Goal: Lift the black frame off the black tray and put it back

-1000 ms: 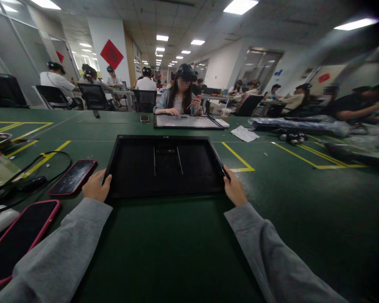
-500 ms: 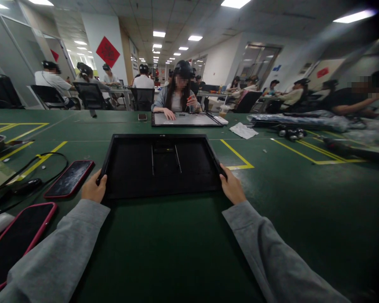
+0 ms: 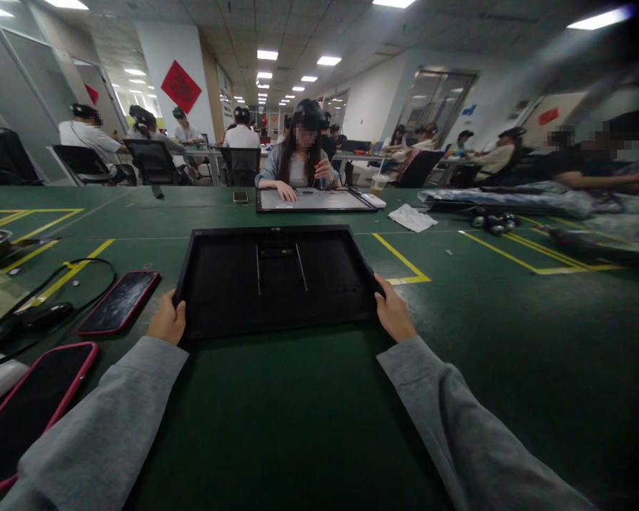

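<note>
Your left hand (image 3: 167, 319) and right hand (image 3: 396, 312) have their fingers closed on opposite side edges of the black shell (image 3: 218, 284), ahead of you at the worktop (image 3: 298, 426); whether it touches down, you can't tell. It looks like stiff, fairly light, smooth plastic. Grip the side rims evenly, off the thin metal rails (image 3: 258, 270).

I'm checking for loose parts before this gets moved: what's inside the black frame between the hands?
Inside the black frame are two thin metal strips, one each side of a dark central section. No loose part shows, though its underside and the table beneath it are hidden.
</note>
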A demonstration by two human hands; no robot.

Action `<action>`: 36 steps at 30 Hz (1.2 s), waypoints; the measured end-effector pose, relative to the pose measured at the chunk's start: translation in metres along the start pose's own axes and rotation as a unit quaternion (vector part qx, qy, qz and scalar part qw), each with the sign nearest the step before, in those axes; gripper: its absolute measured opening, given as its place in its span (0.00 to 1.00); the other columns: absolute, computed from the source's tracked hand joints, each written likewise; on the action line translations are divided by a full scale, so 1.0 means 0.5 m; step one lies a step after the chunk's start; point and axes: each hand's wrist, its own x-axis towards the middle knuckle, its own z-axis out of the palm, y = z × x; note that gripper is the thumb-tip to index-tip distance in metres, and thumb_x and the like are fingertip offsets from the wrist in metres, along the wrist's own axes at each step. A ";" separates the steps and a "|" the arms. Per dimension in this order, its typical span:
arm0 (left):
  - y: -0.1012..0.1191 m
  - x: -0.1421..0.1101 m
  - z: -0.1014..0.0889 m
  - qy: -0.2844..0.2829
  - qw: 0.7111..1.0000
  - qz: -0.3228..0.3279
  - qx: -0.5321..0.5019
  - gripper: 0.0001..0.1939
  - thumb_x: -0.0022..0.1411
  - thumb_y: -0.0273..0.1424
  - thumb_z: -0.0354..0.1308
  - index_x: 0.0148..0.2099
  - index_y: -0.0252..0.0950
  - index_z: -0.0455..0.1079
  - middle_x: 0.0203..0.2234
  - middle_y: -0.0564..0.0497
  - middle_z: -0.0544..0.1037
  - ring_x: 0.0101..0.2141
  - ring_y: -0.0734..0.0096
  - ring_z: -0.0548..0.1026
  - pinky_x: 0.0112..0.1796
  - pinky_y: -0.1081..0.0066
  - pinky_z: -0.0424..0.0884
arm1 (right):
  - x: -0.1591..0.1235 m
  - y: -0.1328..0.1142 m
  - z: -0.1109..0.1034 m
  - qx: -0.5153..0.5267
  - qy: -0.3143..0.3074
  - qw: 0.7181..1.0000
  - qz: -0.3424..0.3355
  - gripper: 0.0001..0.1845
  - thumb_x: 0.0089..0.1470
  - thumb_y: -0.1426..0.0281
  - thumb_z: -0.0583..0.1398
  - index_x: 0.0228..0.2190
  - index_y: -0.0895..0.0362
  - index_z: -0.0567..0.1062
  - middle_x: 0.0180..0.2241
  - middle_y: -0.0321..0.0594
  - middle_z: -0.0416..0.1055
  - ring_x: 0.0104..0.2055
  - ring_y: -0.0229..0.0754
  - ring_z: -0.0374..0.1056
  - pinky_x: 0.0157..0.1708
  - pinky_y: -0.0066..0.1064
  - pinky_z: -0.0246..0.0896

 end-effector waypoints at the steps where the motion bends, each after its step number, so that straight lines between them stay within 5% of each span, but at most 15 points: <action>1: -0.002 0.001 0.001 -0.003 1.000 0.002 -0.002 0.29 0.63 0.38 0.43 0.63 0.28 0.56 0.50 0.36 0.72 0.49 0.55 0.73 0.51 0.57 0.67 | 0.000 0.002 0.002 0.003 -0.001 1.000 -0.004 0.29 0.58 0.69 0.49 0.61 0.59 0.62 0.60 0.50 0.64 0.61 0.52 0.61 0.61 0.50 0.55; 5: 0.006 -0.001 -0.014 -0.011 0.999 0.009 0.044 0.29 0.64 0.41 0.42 0.62 0.30 0.58 0.52 0.37 0.70 0.53 0.53 0.68 0.52 0.54 0.64 | 0.002 0.009 0.006 0.002 -0.001 1.000 -0.015 0.29 0.59 0.67 0.48 0.61 0.60 0.61 0.59 0.52 0.63 0.61 0.52 0.60 0.61 0.49 0.55; 7: 0.027 -0.013 -0.028 0.047 0.994 0.019 0.098 0.32 0.63 0.45 0.45 0.63 0.30 0.59 0.55 0.34 0.66 0.56 0.47 0.64 0.53 0.49 0.62 | 0.004 0.006 0.002 -0.022 0.023 0.999 -0.025 0.28 0.60 0.66 0.48 0.60 0.60 0.63 0.58 0.53 0.63 0.61 0.52 0.59 0.61 0.50 0.54; 9: 0.058 -0.035 -0.037 0.129 0.979 0.081 0.134 0.33 0.63 0.48 0.48 0.63 0.32 0.60 0.57 0.34 0.63 0.57 0.44 0.61 0.53 0.46 0.59 | 0.003 -0.009 -0.006 -0.060 0.066 0.995 -0.041 0.27 0.61 0.63 0.48 0.59 0.59 0.64 0.59 0.54 0.62 0.62 0.54 0.56 0.61 0.52 0.51; 11: 0.094 -0.064 -0.034 0.151 0.959 0.197 0.137 0.30 0.63 0.47 0.50 0.63 0.37 0.62 0.56 0.38 0.66 0.55 0.47 0.63 0.52 0.50 0.59 | -0.002 -0.038 -0.015 -0.082 0.102 0.989 -0.067 0.28 0.62 0.61 0.48 0.59 0.58 0.64 0.60 0.54 0.59 0.63 0.55 0.53 0.61 0.54 0.49; 14: 0.141 -0.111 -0.006 0.043 0.916 0.379 0.120 0.25 0.65 0.47 0.51 0.60 0.43 0.65 0.50 0.45 0.72 0.50 0.56 0.68 0.48 0.57 0.63 | -0.025 -0.102 -0.019 -0.052 0.070 0.988 -0.130 0.26 0.63 0.58 0.49 0.59 0.54 0.63 0.59 0.49 0.61 0.62 0.51 0.55 0.61 0.50 0.51; 16: 0.161 -0.135 0.016 -0.054 0.890 0.441 0.104 0.26 0.64 0.48 0.51 0.60 0.43 0.64 0.48 0.46 0.73 0.47 0.60 0.70 0.46 0.61 0.66 | -0.050 -0.147 -0.013 -0.027 -0.032 0.984 -0.171 0.24 0.63 0.57 0.50 0.56 0.51 0.67 0.56 0.47 0.65 0.58 0.49 0.59 0.56 0.46 0.57; 20: 0.177 -0.149 0.036 -0.152 0.892 0.417 0.079 0.23 0.68 0.44 0.47 0.59 0.41 0.63 0.44 0.48 0.73 0.42 0.66 0.71 0.42 0.64 0.69 | -0.091 -0.208 0.006 -0.019 -0.229 0.951 -0.207 0.17 0.63 0.55 0.52 0.44 0.51 0.73 0.43 0.41 0.72 0.46 0.46 0.67 0.47 0.42 0.62; 28: 0.182 -0.135 0.012 -0.178 0.903 0.386 0.069 0.22 0.66 0.48 0.47 0.52 0.40 0.68 0.40 0.48 0.73 0.41 0.65 0.73 0.43 0.63 0.71 | -0.075 -0.220 -0.008 0.011 -0.279 0.946 -0.166 0.16 0.63 0.57 0.53 0.37 0.53 0.75 0.37 0.40 0.72 0.42 0.42 0.67 0.45 0.37 0.61; 36: 0.208 -0.167 -0.021 -0.264 0.889 0.356 0.119 0.20 0.63 0.51 0.50 0.41 0.39 0.67 0.36 0.49 0.74 0.36 0.66 0.74 0.36 0.66 0.69 | -0.082 -0.237 -0.052 -0.031 -0.427 0.887 -0.171 0.17 0.49 0.63 0.67 0.41 0.53 0.73 0.39 0.38 0.70 0.42 0.43 0.68 0.41 0.34 0.61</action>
